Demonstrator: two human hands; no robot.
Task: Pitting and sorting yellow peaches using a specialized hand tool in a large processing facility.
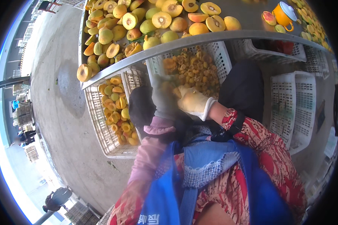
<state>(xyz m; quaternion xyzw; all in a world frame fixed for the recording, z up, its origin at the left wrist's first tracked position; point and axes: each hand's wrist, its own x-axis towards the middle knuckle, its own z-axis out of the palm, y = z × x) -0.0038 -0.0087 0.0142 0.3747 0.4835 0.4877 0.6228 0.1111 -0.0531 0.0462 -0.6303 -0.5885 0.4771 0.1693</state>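
Observation:
My left hand (pixel 164 100), in a grey glove, is smeared over the middle crate of small fruit pieces (pixel 193 65), so its fingers and anything in them are unclear. Beside it, my right hand (pixel 193 101), in a cream glove, has its fingers curled in toward the left; what they hold is blurred and hidden. The hands are close together between my knees. A white crate of pitted yellow fruit halves (pixel 118 112) stands at lower left of them. Above, a metal-edged table (pixel 146 53) bears whole and cut fruit (pixel 161 19).
An orange mug with white lid (pixel 282 17) stands on the table's right. White crates (pixel 291 110) stand to the right and under the table (pixel 274 50). Concrete floor (pixel 60 123) runs along the left, with people (pixel 54 198) and stacked crates (pixel 80 213) farther off.

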